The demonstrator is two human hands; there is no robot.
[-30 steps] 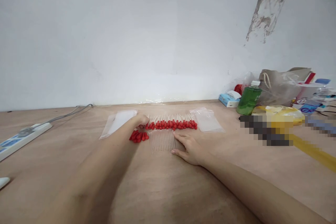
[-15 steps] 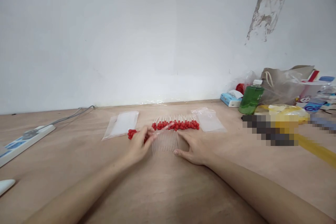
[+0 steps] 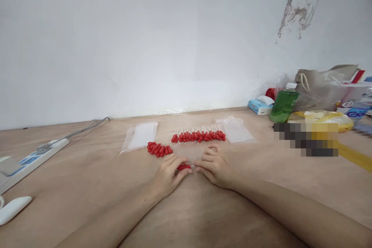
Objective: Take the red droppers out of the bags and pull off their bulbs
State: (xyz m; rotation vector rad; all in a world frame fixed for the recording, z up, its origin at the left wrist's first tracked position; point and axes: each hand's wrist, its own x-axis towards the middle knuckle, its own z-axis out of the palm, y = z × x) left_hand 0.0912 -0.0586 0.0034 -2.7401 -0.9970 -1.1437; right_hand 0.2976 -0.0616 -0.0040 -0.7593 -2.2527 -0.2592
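My left hand (image 3: 172, 171) pinches a red rubber dropper bulb (image 3: 184, 167), held sideways low above the table. From its end a short pale length of thin clear tube (image 3: 192, 166) reaches the fingertips of my right hand (image 3: 215, 166), which is closed on it; the rest is hidden. Just beyond my hands lies a row of thin clear tubes (image 3: 187, 151), side by side. Loose red bulbs (image 3: 157, 149) are heaped to the left of that row. Farther back is a line of red bulbs with pale tubes (image 3: 200, 136) pointing to the wall.
Clear plastic bags lie on the left (image 3: 142, 135) and right (image 3: 236, 130). A power strip (image 3: 37, 159) and a white object (image 3: 16, 209) are far left. A green bottle (image 3: 283, 104), a tissue pack (image 3: 259, 106) and a yellow plastic bag (image 3: 328, 119) crowd the right.
My left hand has moved from the bulb heap toward me and now holds a red bulb. My right hand has drawn closer to it, and their fingertips nearly meet.
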